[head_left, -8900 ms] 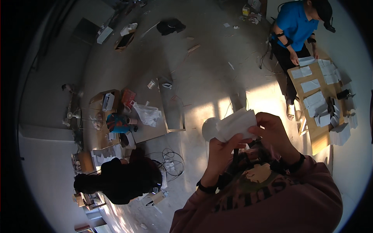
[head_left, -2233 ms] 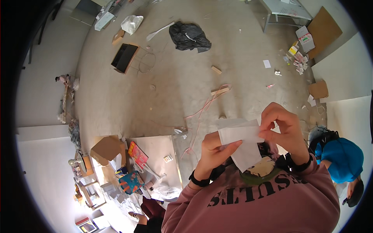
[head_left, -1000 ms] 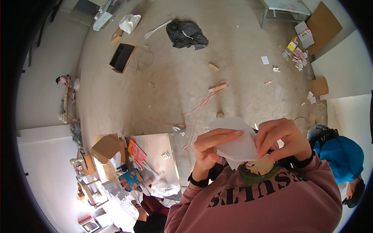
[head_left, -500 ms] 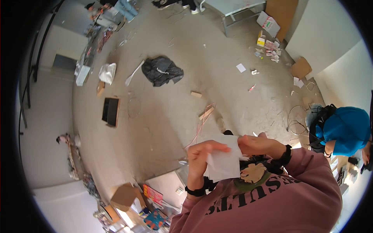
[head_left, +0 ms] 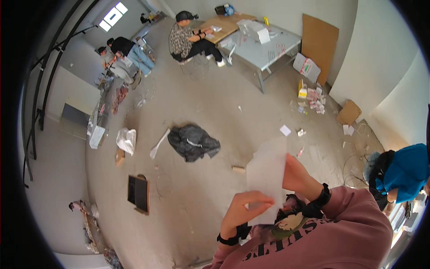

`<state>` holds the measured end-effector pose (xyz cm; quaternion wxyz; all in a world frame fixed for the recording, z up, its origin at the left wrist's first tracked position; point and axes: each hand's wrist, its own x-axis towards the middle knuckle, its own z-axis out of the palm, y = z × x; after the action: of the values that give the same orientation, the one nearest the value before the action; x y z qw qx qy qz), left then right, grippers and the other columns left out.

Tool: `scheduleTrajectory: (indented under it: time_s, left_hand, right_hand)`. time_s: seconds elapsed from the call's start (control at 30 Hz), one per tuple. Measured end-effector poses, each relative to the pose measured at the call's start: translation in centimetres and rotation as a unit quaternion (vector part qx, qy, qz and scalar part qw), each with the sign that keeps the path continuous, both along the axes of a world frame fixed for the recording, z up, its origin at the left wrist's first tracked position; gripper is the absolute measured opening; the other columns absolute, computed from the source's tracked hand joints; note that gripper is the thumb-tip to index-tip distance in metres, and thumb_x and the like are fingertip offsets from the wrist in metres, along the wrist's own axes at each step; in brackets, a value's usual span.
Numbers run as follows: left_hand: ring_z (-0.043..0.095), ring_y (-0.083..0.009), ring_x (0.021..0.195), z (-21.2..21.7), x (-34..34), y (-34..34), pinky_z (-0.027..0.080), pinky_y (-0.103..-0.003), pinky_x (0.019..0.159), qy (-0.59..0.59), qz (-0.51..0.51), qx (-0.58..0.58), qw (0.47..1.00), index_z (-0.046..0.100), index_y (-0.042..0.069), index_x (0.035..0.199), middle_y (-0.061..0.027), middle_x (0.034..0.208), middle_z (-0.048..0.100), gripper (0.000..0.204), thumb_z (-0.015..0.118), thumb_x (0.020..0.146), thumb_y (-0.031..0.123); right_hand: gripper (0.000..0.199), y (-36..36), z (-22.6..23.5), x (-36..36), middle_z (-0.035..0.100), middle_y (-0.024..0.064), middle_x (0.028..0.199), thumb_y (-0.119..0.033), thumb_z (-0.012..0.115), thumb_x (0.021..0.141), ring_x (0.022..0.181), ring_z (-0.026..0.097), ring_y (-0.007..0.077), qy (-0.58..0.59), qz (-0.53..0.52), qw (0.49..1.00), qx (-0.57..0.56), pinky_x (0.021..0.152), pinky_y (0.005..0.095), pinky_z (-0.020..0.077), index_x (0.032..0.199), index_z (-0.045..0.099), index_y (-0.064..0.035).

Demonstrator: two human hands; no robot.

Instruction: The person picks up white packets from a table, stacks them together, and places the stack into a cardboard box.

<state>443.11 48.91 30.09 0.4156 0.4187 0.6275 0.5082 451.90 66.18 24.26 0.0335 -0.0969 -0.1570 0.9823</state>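
I have the paper (head_left: 265, 168) up in front of the pink sweatshirt (head_left: 340, 228), standing tall and leaning slightly, with the floor (head_left: 197, 215) beyond it. The left hand (head_left: 248, 207) pinches it low down, thumb and index drawn together across its near face. The right hand (head_left: 296, 175) touches its right edge higher up — those fingertips are hidden behind it, so I can't tell how firmly they close. I see a dark band on each wrist.

Past the paper, a wood block (head_left: 238, 169) lies on the floor near its left edge, and a black bag (head_left: 193, 142) is crumpled further left. A black box (head_left: 138, 193) and a white bag (head_left: 126, 141) sit beyond that, well apart from the hands.

Toward the top of my view, a white carton (head_left: 257, 32) rests on a grey tabletop (head_left: 251, 53), with a brown board (head_left: 319, 49) upright just beside it. A person in a patterned shirt (head_left: 181, 40) sits alongside — and a person in blue (head_left: 405, 168) is partly in view at my right.
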Motion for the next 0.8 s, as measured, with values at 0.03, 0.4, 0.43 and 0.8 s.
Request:
scheduleTrajectory:
  time_s: [0.03, 0.4, 0.43, 0.8]
  left_hand:
    - [0.062, -0.0156, 0.079, 0.0, -1.5, 0.5, 0.046, -0.026, 0.073, -0.023, -0.02, 0.017, 0.999, 0.066, -0.001, 0.085, -0.0091, 0.083, 0.067, 0.011, 0.062, 0.075, -0.003]
    - [0.062, -0.0133, 0.084, -3.0, -16.6, 10.6, 0.047, -0.023, 0.076, -0.165, 0.056, -0.059, 0.983, 0.064, -0.006, 0.094, -0.0108, 0.089, 0.066, 0.015, 0.06, 0.081, -0.001]
    - [0.062, -0.0133, 0.084, -3.5, -18.1, 11.6, 0.047, -0.023, 0.076, -0.158, 0.057, -0.056, 0.984, 0.064, -0.006, 0.094, -0.0108, 0.089, 0.066, 0.015, 0.06, 0.081, -0.001]
    - [0.061, -0.0128, 0.087, 0.8, -35.9, 21.8, 0.046, -0.023, 0.076, 0.05, 0.078, -0.045, 0.995, 0.065, 0.001, 0.097, -0.007, 0.093, 0.067, 0.018, 0.058, 0.08, -0.001]
  right_hand:
    - [0.068, 0.8, -0.1, -1.3, 0.045, 0.0092, 0.129, -0.056, 0.043, 0.086, 0.116, 0.044, 0.0233, 0.003, -0.005, 1.0, 0.006, 0.097, 0.0404, 0.0342, 0.129, 0.038, -0.0051]
    - [0.071, 7.2, -6.1, -14.8, 0.051, 0.0106, 0.122, -0.062, 0.043, 0.082, 0.109, 0.049, 0.0241, -0.069, 0.056, 0.994, -0.06, 0.094, 0.0379, 0.0374, 0.123, 0.044, -0.0037]
    - [0.071, 8.2, -6.6, -16.6, 0.051, 0.0106, 0.122, -0.062, 0.043, 0.082, 0.109, 0.049, 0.0241, -0.062, 0.057, 0.995, -0.056, 0.094, 0.0379, 0.0374, 0.123, 0.044, -0.0037]
    - [0.051, 20.7, -1.6, -38.3, 0.047, 0.0119, 0.126, -0.038, 0.049, 0.089, 0.111, 0.048, 0.0232, 0.083, 0.157, 0.984, -0.001, 0.095, 0.0366, 0.0381, 0.126, 0.04, -0.0028]
